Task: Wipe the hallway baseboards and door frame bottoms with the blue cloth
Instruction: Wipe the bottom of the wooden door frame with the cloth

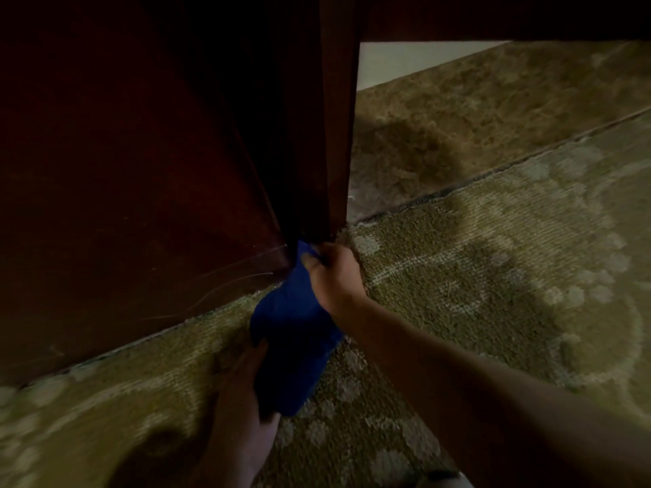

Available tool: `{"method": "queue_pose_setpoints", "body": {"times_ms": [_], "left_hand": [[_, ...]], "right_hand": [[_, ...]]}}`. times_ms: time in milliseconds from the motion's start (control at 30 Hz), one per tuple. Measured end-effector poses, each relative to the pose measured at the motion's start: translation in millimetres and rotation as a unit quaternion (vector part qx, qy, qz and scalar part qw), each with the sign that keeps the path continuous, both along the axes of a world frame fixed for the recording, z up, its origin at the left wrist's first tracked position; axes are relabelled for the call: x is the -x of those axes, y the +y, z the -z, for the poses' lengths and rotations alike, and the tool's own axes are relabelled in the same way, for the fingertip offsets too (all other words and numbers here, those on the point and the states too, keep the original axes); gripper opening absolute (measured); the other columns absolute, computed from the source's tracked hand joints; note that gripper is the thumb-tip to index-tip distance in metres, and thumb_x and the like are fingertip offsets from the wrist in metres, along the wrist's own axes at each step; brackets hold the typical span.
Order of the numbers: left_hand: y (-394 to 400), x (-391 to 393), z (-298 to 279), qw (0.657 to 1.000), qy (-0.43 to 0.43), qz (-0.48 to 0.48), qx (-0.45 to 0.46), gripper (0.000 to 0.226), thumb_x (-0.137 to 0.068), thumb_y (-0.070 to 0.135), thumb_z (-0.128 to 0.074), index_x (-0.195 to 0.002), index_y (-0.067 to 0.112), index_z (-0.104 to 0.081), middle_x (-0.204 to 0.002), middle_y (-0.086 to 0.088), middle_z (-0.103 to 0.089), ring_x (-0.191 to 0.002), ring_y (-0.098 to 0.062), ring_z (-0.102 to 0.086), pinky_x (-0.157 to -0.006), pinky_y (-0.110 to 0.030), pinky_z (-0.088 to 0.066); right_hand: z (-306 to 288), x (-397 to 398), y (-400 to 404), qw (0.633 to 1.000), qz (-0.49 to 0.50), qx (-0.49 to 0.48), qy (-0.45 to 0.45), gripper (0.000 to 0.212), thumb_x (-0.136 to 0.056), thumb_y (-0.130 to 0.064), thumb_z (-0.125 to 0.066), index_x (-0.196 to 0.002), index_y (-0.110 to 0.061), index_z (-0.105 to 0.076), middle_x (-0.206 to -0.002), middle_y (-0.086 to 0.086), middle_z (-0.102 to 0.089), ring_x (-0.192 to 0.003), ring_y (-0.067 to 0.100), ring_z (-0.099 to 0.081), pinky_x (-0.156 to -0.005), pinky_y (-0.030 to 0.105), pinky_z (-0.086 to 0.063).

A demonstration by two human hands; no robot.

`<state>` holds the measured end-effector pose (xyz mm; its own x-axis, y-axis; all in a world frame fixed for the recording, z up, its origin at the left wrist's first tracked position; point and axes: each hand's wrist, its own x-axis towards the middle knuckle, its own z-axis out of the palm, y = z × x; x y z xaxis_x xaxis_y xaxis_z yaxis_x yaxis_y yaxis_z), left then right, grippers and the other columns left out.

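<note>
The blue cloth (294, 332) hangs stretched between both hands at the foot of the dark wooden door frame (334, 153). My right hand (333, 276) grips the cloth's upper end and presses it against the bottom of the frame, right at the carpet. My left hand (243, 392) holds the lower end, close to me, just above the floor. The dark brown baseboard panel (123, 206) runs off to the left of the frame, with pale scratches near its bottom edge.
Patterned olive carpet (475, 294) covers the floor. A seam (493, 170) crosses the open doorway on the right, with plainer carpet and a pale wall strip (394, 61) beyond it. The scene is dim.
</note>
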<state>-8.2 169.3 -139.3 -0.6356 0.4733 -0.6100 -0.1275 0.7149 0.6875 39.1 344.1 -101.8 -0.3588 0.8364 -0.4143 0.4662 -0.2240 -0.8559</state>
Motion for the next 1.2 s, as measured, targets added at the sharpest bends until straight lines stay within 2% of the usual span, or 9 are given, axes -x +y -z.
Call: {"method": "queue_pose_setpoints", "body": {"times_ms": [133, 267, 367, 600, 667, 733, 800, 967, 1200], "left_hand": [[-7, -1, -6, 0.999, -0.039, -0.010, 0.010, 0.077, -0.077, -0.002, -0.070, -0.145, 0.016, -0.037, -0.147, -0.008, -0.042, -0.135, -0.028, -0.039, -0.108, -0.031, -0.028], [1, 1, 0, 0.998, -0.040, 0.053, 0.010, 0.053, -0.090, 0.019, -0.061, -0.139, 0.029, -0.046, -0.135, 0.003, -0.055, -0.119, -0.020, -0.051, -0.107, -0.045, -0.038], [-4, 2, 4, 0.997, -0.013, 0.071, 0.041, 0.056, -0.084, 0.015, -0.067, -0.136, 0.027, -0.049, -0.129, -0.002, -0.059, -0.112, -0.024, -0.055, -0.100, -0.045, -0.043], [8, -6, -2, 0.955, -0.195, -0.215, -0.060, 0.056, -0.091, 0.018, -0.060, -0.141, 0.031, -0.038, -0.151, 0.000, -0.038, -0.134, -0.022, -0.041, -0.112, -0.035, -0.033], [6, -3, -4, 0.946, -0.205, -0.218, -0.125, 0.059, -0.085, 0.021, -0.063, -0.138, 0.034, -0.039, -0.136, 0.006, -0.050, -0.125, -0.018, -0.050, -0.102, -0.031, -0.044], [9, 1, -15, 0.926, -0.208, -0.278, -0.149, 0.022, -0.097, 0.021, -0.048, -0.118, 0.021, -0.052, -0.100, 0.006, -0.060, -0.091, -0.015, -0.063, -0.071, -0.027, -0.050], [12, 13, -27, 0.898, -0.251, -0.323, -0.161, 0.024, -0.101, 0.025, -0.037, -0.100, 0.017, -0.060, -0.080, 0.002, -0.061, -0.062, -0.014, -0.066, -0.055, -0.028, -0.049], [9, 43, -37, 0.922, -0.191, -0.299, -0.156, 0.035, -0.086, 0.039, -0.063, -0.118, 0.027, -0.062, -0.109, 0.002, -0.068, -0.094, -0.018, -0.066, -0.070, -0.034, -0.049], [11, 66, -41, 0.946, -0.149, -0.250, -0.146, 0.015, -0.089, 0.020, -0.061, -0.103, 0.023, -0.063, -0.111, -0.001, -0.067, -0.097, -0.023, -0.065, -0.076, -0.038, -0.053]], "right_hand": [[-10, 7, 4, 0.999, -0.003, 0.041, -0.027, 0.026, -0.093, -0.017, -0.048, -0.111, -0.012, -0.066, -0.098, 0.011, -0.064, -0.074, 0.019, -0.054, -0.055, 0.024, -0.040], [-54, 3, -9, 0.983, 0.025, -0.134, 0.121, 0.017, -0.096, -0.017, -0.047, -0.099, -0.009, -0.062, -0.093, 0.008, -0.062, -0.072, 0.014, -0.054, -0.057, 0.022, -0.036], [-45, -1, -9, 0.986, -0.004, -0.125, 0.112, 0.017, -0.097, -0.017, -0.048, -0.102, -0.009, -0.062, -0.093, 0.005, -0.061, -0.081, 0.015, -0.057, -0.068, 0.025, -0.040], [2, -6, 3, 0.995, -0.078, 0.025, -0.050, 0.020, -0.093, -0.015, -0.045, -0.095, 0.000, -0.059, -0.092, 0.019, -0.062, -0.077, 0.033, -0.056, -0.065, 0.031, -0.036], [-2, -8, -2, 0.998, -0.021, 0.059, -0.024, 0.013, -0.094, -0.017, -0.047, -0.096, -0.009, -0.058, -0.098, 0.015, -0.059, -0.072, 0.019, -0.050, -0.062, 0.026, -0.037], [0, -17, -15, 0.992, 0.030, 0.120, -0.018, 0.023, -0.095, -0.021, -0.049, -0.112, -0.009, -0.058, -0.108, 0.013, -0.062, -0.069, 0.015, -0.051, -0.058, 0.024, -0.039], [12, -26, -32, 0.985, 0.017, 0.163, -0.044, 0.032, -0.097, -0.027, -0.048, -0.124, -0.012, -0.055, -0.119, 0.010, -0.061, -0.082, 0.019, -0.057, -0.066, 0.026, -0.042], [13, -15, -57, 0.975, 0.021, 0.216, 0.056, 0.053, -0.085, -0.042, -0.062, -0.130, -0.015, -0.054, -0.127, 0.004, -0.060, -0.115, 0.023, -0.058, -0.100, 0.040, -0.047], [-13, 1, -45, 0.978, 0.081, 0.179, 0.074, 0.015, -0.091, -0.015, -0.060, -0.105, -0.011, -0.063, -0.108, 0.019, -0.068, -0.101, 0.041, -0.063, -0.084, 0.052, -0.053]]}}
